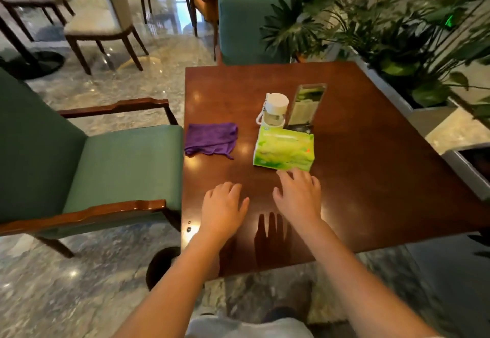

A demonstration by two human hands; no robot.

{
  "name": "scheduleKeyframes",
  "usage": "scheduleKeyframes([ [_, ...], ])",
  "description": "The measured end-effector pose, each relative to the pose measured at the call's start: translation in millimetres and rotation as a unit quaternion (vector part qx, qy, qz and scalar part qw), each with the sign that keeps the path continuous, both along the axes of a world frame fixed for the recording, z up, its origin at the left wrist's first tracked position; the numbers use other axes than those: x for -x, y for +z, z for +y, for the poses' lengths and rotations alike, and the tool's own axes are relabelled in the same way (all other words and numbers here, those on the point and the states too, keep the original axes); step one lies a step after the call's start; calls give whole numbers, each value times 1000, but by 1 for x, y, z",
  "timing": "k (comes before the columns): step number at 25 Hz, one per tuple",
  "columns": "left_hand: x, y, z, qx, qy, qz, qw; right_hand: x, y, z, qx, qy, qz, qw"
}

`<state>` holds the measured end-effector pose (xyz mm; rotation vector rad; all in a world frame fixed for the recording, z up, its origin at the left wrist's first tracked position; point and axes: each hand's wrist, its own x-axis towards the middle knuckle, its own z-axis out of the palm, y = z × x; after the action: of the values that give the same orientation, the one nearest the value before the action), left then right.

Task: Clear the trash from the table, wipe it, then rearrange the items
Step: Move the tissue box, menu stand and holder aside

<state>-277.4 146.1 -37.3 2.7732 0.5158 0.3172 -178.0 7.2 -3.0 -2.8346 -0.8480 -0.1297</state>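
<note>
A dark wooden table (371, 168) carries a purple cloth (212, 138) folded at its left edge. Near the middle lies a green tissue pack (283, 149). Behind the pack stand a white-capped bottle (274, 111) and a clear upright sign holder (305, 107). My left hand (222, 210) hovers over the near part of the table, fingers apart and holding nothing. My right hand (298, 194) is spread open just in front of the tissue pack, its fingertips at the pack's near edge.
A green armchair (106, 168) stands against the table's left side and another green chair (249, 24) at the far side. Planters with leafy plants (397, 35) line the right. A dark round bin (161, 268) sits on the floor under the near left corner.
</note>
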Motion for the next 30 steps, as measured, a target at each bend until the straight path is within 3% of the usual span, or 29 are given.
scheduleKeyframes([
  [12,-165,-68,-162,63,154,68,984,-219,-37,-116,45,100,36,993],
  [16,-201,-93,-206,80,108,121,984,-258,-53,-125,59,138,41,988],
  [20,-230,-120,-229,32,49,182,982,-279,-69,-121,50,144,60,986],
  [26,-238,-131,-233,9,68,219,973,-275,-72,-61,8,289,98,952],
  [30,-239,-128,-230,38,61,221,973,-264,-80,-26,45,347,110,930],
])
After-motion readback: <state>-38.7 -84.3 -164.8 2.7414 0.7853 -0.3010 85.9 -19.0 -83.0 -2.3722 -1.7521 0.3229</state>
